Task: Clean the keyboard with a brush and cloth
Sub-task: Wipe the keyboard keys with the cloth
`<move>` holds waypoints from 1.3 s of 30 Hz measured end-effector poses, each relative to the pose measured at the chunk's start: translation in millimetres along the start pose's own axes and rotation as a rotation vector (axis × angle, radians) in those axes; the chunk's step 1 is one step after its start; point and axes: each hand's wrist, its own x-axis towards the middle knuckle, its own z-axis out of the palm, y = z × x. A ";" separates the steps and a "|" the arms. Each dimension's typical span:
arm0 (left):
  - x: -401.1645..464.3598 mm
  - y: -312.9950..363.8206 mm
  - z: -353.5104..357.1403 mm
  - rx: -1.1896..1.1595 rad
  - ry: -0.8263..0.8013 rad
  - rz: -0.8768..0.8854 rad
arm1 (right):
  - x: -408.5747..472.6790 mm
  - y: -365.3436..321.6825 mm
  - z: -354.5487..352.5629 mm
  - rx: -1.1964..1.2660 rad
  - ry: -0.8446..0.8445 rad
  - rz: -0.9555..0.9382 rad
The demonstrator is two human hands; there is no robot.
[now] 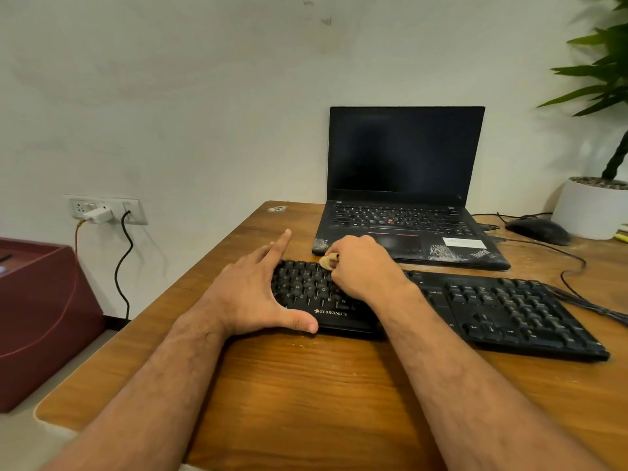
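Bracing with my left hand [258, 294], fingers spread flat over the nine o'clock end of the keyboard [482, 300] so it is not sliding, I am pinching what looks like a small tan brush [329, 260] in my right hand [360, 266] and working the top key rows. Counting around: one keyboard at six o'clock on the desk [306, 385], one laptop [404, 185] at twelve, one mouse [538, 231] at two, and no cloth showing.

I log a black keyboard [475, 304] on a wooden desk [306, 385]. My left hand [258, 294] lies spread over its left end, thumb at the front edge. My right hand [363, 266] pinches a small tan object [329, 261] above the keys. Behind stands an open laptop [404, 185]; mouse [538, 231] and potted plant [594, 205] to the right.
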 end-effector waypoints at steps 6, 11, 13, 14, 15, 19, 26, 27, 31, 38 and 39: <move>-1.9 -0.5 -1.1 -0.006 0.003 0.053 | -11.8 -11.2 -5.7 0.128 -0.082 -0.112; -3.1 -1.6 -1.1 0.029 -0.011 0.078 | -8.2 0.5 -3.8 0.026 0.025 0.049; -3.8 -1.0 -1.5 0.018 -0.006 0.081 | -12.0 1.5 -7.5 0.016 0.059 0.035; -4.0 -0.9 -1.9 0.012 -0.003 0.083 | -14.2 -0.3 -8.2 0.040 0.071 0.009; -4.3 -0.5 -1.8 0.007 -0.001 0.083 | -16.8 -3.3 -8.8 0.081 0.061 -0.016; -5.2 -0.3 -0.6 -0.010 0.025 0.084 | -25.5 -18.9 -11.2 0.197 -0.116 -0.147; -6.2 1.0 -2.3 -0.035 0.009 0.072 | -47.4 -10.7 -28.1 0.417 -0.164 -0.202; -5.9 0.7 -2.2 -0.033 0.004 0.070 | -47.5 -10.2 -25.4 0.398 -0.147 -0.208; -4.2 -1.1 -1.9 -0.001 -0.011 0.074 | -41.1 -13.9 -4.6 0.230 -0.119 -0.333; -4.4 0.5 -1.5 0.012 -0.004 0.032 | -13.1 -6.4 -3.2 -0.044 0.143 -0.080; -4.2 0.4 -1.7 0.014 -0.006 0.032 | -12.0 -6.9 -2.8 -0.056 0.183 -0.091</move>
